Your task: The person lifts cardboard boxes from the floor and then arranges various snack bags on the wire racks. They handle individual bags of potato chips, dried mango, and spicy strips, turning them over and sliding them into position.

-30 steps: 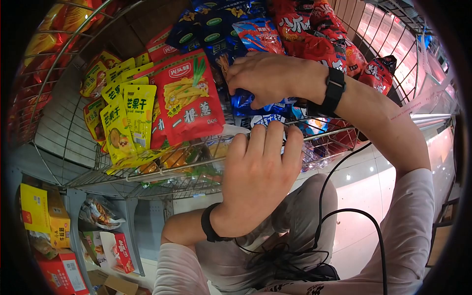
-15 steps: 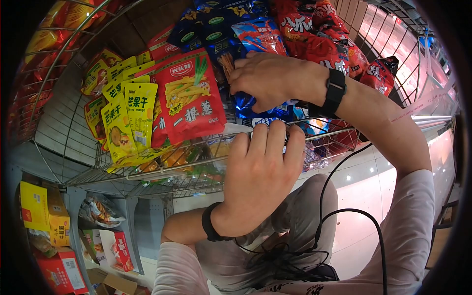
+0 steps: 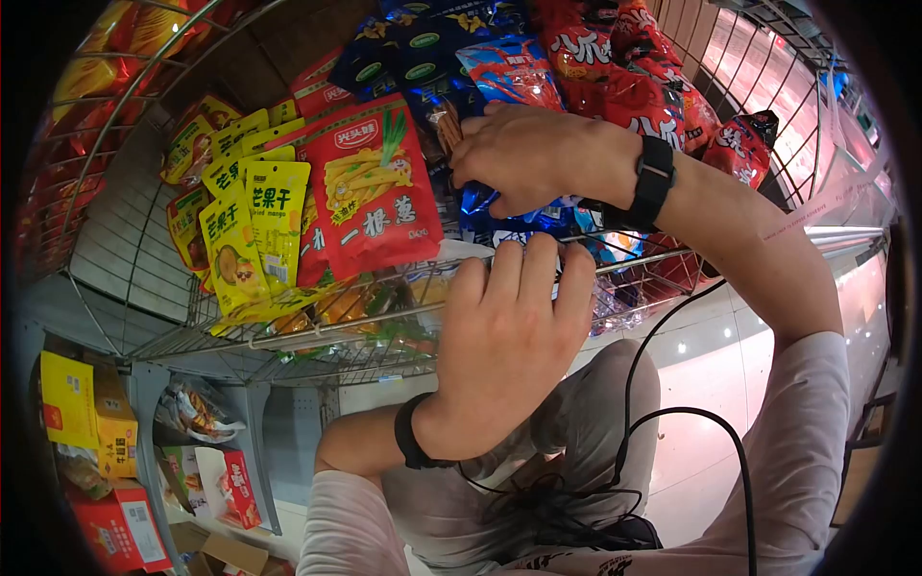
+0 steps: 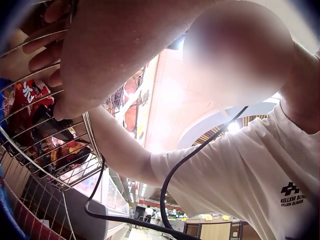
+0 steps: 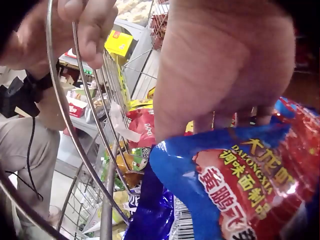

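In the head view, my left hand (image 3: 514, 350) lies over the front rim of a wire basket (image 3: 384, 309), knuckles up. Its fingers curl over the wires in the right wrist view. My right hand (image 3: 547, 158) reaches palm down into the basket, with bent fingers and thumb at a shiny blue snack packet (image 3: 523, 216); its fingertips are partly hidden. Left of it stands a red snack bag (image 3: 375, 192) with a spring onion picture. A blue and red snack packet (image 5: 240, 185) is close below the right palm in the right wrist view.
Yellow dried mango packets (image 3: 274, 216) fill the basket's left part. Dark blue packets (image 3: 423, 58) stand at the back, red bags (image 3: 624, 91) at the right. A black cable (image 3: 706, 413) hangs by my knee. Boxes (image 3: 115, 437) stand on a low shelf at left.
The right hand has shifted very slightly to the right at the blue packet. The left hand stays at the rim, and the packets have hardly moved.
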